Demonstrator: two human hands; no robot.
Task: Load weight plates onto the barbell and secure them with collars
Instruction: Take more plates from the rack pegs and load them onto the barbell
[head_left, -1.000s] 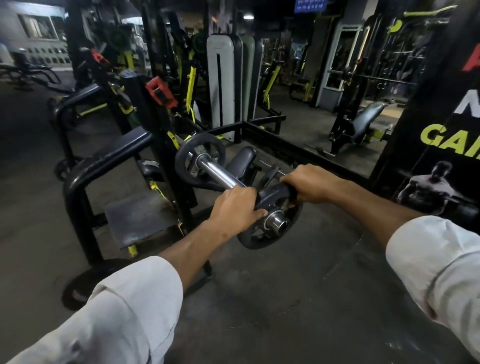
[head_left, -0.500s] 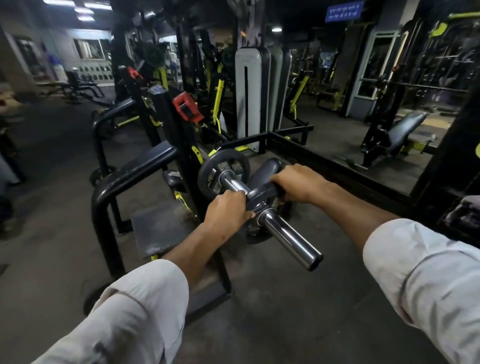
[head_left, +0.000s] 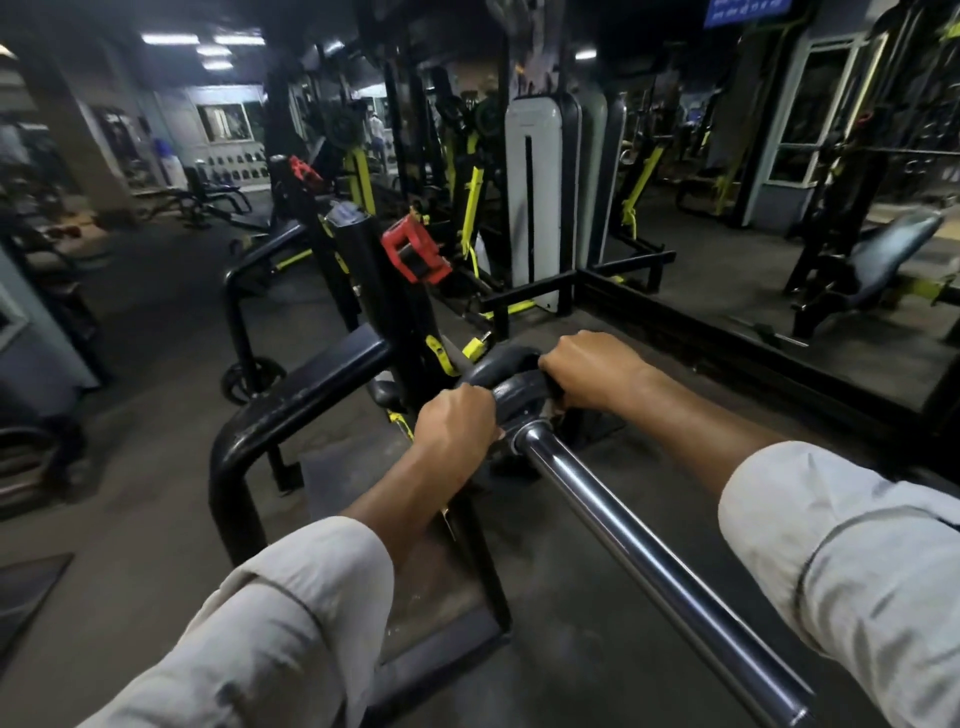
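- Two hands gripped one dark weight plate far up the barbell sleeve: the left hand on its near-left rim, the right hand over its upper-right rim, fingers of both curled tight around the plate's edge.
- Compared with a second before, when the plate sat right at the tip of the sleeve, it had travelled the sleeve's whole length; half a second before, it was about midway, with bare chrome showing behind it.
- A second plate showed just behind the first, and the two looked touching or very nearly so; the exact gap was hidden by the hands.
- My reading: this plate was essentially seated, so loading on this end looked close to done, with the collar step still to come.
- No collar could be seen on the sleeve.
- Bare chrome ran from the plate to the lower right edge of the view, its long axis lying diagonally, free end pointing towards the wearer and the inner end pointing away to the black rack.
- The plate stood on edge, its flat face square to that axis, hole threaded on the sleeve.
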